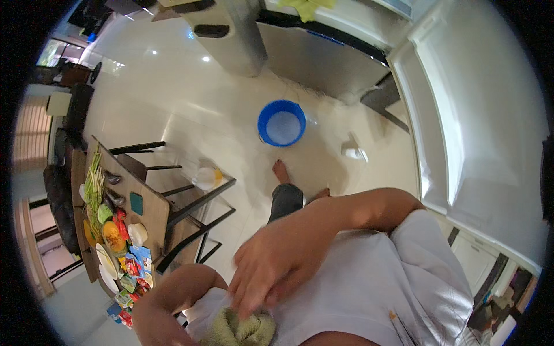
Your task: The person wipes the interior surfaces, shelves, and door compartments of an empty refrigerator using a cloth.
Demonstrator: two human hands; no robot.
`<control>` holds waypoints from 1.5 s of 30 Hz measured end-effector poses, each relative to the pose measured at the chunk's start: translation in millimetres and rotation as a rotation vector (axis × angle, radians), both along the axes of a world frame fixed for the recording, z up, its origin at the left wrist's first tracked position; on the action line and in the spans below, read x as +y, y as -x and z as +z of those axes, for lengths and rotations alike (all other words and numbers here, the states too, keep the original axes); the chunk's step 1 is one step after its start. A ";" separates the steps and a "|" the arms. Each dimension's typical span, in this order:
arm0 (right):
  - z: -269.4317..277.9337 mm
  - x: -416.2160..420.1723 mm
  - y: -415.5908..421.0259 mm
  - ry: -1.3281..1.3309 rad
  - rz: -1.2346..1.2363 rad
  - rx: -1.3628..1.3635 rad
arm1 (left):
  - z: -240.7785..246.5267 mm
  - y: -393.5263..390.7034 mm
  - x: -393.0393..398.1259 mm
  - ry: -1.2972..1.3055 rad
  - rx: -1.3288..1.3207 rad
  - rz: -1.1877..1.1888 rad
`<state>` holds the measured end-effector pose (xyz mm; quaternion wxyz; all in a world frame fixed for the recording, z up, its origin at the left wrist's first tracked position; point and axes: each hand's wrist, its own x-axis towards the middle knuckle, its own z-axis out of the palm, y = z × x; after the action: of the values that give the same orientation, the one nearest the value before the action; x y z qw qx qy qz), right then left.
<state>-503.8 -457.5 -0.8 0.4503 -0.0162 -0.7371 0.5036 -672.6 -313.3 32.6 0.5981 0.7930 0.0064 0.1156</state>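
Observation:
My right hand (275, 264), blurred, reaches across the front of my white shirt, its fingertips over a crumpled light-green cloth (244, 331) at the bottom edge. At the cloth's left side, my left hand (175, 333) is mostly cut off by the frame, so its fingers and grip are hidden. Whether the right fingers grip the cloth or only touch it cannot be made out. Beyond my bare feet, a blue bucket (281, 123) of whitish, sudsy-looking water stands on the tiled floor. A yellow-green cloth (307, 8) lies at the top of the view.
A wooden table (151, 186) at left bears long green vegetables, eggplants, a cut squash (113, 237), plates and packets. A chair (132, 166) is beside it. A large white door panel (480, 108) stands at right. A gray metallic panel (320, 60) lies beyond the bucket.

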 end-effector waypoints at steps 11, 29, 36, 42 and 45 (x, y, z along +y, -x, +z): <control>-167.5 90.0 -267.0 0.738 -1.489 -0.747 | -136.1 -66.1 105.1 0.358 0.275 0.638; -225.7 292.6 -523.8 0.744 -2.548 -0.673 | -125.6 -221.4 372.6 0.212 0.262 0.481; -89.1 260.1 -344.3 0.121 -2.145 -0.921 | -142.3 -368.3 222.1 0.412 0.213 0.030; -3.9 157.8 -152.8 0.344 -1.861 -0.483 | -129.6 -358.4 127.6 0.346 0.331 -0.272; 34.4 62.7 -126.5 0.196 -1.594 -0.723 | -116.9 -347.9 81.7 0.278 0.327 -0.368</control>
<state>-377.3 -394.8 33.5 0.4033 -0.7231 -0.5571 0.0644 -324.7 -231.6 -84.3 0.7032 0.6992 -0.0256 -0.1263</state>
